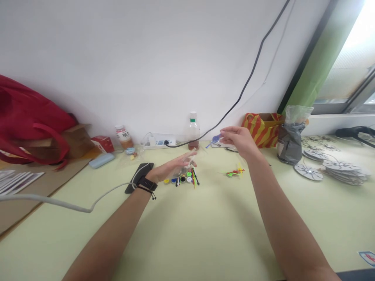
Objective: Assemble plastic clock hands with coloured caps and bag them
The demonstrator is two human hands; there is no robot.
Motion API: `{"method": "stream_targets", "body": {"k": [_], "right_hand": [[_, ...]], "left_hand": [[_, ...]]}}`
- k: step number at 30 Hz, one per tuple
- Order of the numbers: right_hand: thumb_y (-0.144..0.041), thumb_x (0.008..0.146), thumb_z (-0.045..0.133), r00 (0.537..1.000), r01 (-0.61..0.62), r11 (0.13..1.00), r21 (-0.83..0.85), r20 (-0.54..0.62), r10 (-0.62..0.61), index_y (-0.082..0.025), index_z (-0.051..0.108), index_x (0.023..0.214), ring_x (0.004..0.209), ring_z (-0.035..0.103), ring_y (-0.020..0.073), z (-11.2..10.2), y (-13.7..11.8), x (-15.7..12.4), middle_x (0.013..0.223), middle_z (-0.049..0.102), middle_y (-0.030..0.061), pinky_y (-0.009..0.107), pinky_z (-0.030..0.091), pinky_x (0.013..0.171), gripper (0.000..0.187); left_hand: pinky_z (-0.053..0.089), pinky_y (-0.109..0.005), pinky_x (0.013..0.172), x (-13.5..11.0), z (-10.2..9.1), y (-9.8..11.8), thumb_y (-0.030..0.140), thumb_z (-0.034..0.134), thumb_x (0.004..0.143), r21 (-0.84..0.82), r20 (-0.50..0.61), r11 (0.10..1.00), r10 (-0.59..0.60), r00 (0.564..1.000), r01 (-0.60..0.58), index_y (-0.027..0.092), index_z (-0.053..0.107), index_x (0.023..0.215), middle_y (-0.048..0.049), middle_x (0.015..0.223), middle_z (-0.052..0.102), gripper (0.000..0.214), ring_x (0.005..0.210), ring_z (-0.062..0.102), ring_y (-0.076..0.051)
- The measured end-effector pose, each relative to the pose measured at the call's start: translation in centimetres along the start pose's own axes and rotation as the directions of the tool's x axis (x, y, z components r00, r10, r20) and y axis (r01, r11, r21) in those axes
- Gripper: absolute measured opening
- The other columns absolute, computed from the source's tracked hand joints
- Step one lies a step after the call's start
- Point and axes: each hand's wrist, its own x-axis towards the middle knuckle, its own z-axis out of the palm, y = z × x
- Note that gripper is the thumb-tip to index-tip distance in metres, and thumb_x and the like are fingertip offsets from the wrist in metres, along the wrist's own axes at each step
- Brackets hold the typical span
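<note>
My left hand (175, 163) reaches over a cluster of small coloured parts, its fingers nearly straight. Something pale and thin shows at its fingertips, too small and blurred to name. Beneath lie small round discs (183, 179) in black, white, green, blue and yellow, beside several thin coloured sticks (193, 178). Farther right, my right hand (238, 141) is raised above the table, thumb and fingers pinched on a small blue plastic piece (216, 139) with a round part and a stem. A little pile of red, green and yellow plastic pieces (234, 172) lies below it.
A bottle (193, 132) and a power strip (161, 141) stand by the wall, with a black cable (243, 91) hanging across. A black phone (137, 177) lies under my left wrist. Right: a striped bag (260, 130), a grey bag (290, 142), stacked discs (341, 169).
</note>
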Motion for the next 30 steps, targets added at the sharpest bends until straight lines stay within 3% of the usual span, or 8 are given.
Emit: {"method": "stream_targets", "body": {"k": [4,7,10,15,17,21,26,30], "right_hand": [[-0.032,0.080,0.080,0.997,0.007,0.999,-0.035,0.081,-0.004,-0.016,0.075,0.089,0.042,0.044,0.0049,3.7,-1.2,-1.4,0.085,0.079,0.0074,0.020,0.039,0.039,0.019],[-0.037,0.080,0.080,0.976,-0.023,0.992,-0.120,0.211,0.048,-0.016,0.076,0.089,0.045,0.036,0.0053,5.6,-1.3,-2.2,0.083,0.078,0.0064,0.020,0.026,0.036,0.023],[-0.045,0.086,0.075,0.932,-0.014,0.986,-0.164,0.355,0.072,-0.018,0.077,0.096,0.046,0.032,0.0054,6.4,-1.9,-3.0,0.089,0.079,0.0062,0.021,0.023,0.037,0.029],[-0.062,0.099,0.049,0.852,0.056,0.967,-0.248,0.517,0.083,-0.020,0.077,0.109,0.047,0.038,0.0063,5.6,-3.8,-4.1,0.101,0.078,0.0078,0.023,0.033,0.042,0.052],[-0.061,0.096,0.057,0.833,0.099,0.954,-0.282,0.548,0.075,-0.021,0.074,0.118,0.048,0.042,0.0072,4.8,-4.1,-4.1,0.101,0.077,0.0077,0.024,0.037,0.044,0.049],[-0.041,0.084,0.076,0.770,0.172,0.952,-0.252,0.638,0.029,-0.024,0.067,0.128,0.058,0.057,0.0113,3.3,-3.9,-3.7,0.096,0.075,0.0040,0.027,0.049,0.057,0.047],[-0.034,0.084,0.072,0.801,0.276,0.946,-0.169,0.584,-0.130,-0.020,0.071,0.102,0.072,0.058,0.0138,2.5,-4.0,-3.4,0.092,0.070,0.0033,0.028,0.046,0.065,0.023],[-0.035,0.083,0.076,0.807,0.274,0.950,-0.151,0.573,-0.142,-0.021,0.069,0.111,0.065,0.048,0.0103,1.9,-4.6,-3.7,0.088,0.061,-0.0002,0.025,0.039,0.059,0.032]], "left_hand": [[0.043,-0.034,0.088,0.2,0.0,-0.2,0.037,0.064,0.093,-0.033,-0.001,0.998,0.051,0.999,-0.051,0.031,0.039,0.158,-0.0102,0.128,0.059,0.070,0.110,0.057,-0.024],[0.043,-0.034,0.088,0.2,0.1,0.0,0.036,0.064,0.092,-0.039,0.006,0.996,0.084,0.996,-0.084,0.029,0.042,0.156,-0.0111,0.129,0.059,0.068,0.109,0.057,-0.024],[0.043,-0.036,0.090,0.2,0.3,0.2,0.036,0.065,0.091,-0.062,0.014,0.994,0.093,0.996,-0.092,0.028,0.044,0.156,-0.0124,0.129,0.061,0.068,0.107,0.058,-0.025],[0.041,-0.039,0.096,0.2,0.2,0.0,0.032,0.064,0.091,-0.098,0.032,0.989,0.118,0.992,-0.115,0.029,0.040,0.158,-0.0120,0.133,0.061,0.071,0.113,0.057,-0.026],[0.042,-0.039,0.096,0.2,0.0,-0.1,0.033,0.063,0.092,-0.101,0.042,0.988,0.123,0.991,-0.119,0.030,0.037,0.159,-0.0116,0.132,0.061,0.072,0.112,0.057,-0.026],[0.041,-0.037,0.097,0.3,0.0,-0.2,0.045,0.058,0.098,-0.087,0.035,0.987,0.140,0.989,-0.137,0.029,0.040,0.157,-0.0118,0.135,0.060,0.064,0.113,0.058,-0.025],[0.045,-0.036,0.082,0.7,0.4,-0.5,0.068,0.036,0.101,-0.209,0.072,0.978,-0.012,0.997,0.027,0.023,0.045,0.152,-0.0178,0.129,0.066,0.069,0.095,0.064,-0.025],[0.045,-0.033,0.074,0.9,0.6,-1.3,0.061,0.051,0.099,-0.235,0.139,0.970,-0.023,0.990,0.056,0.018,0.054,0.144,-0.0187,0.115,0.072,0.063,0.084,0.066,-0.023]]}}
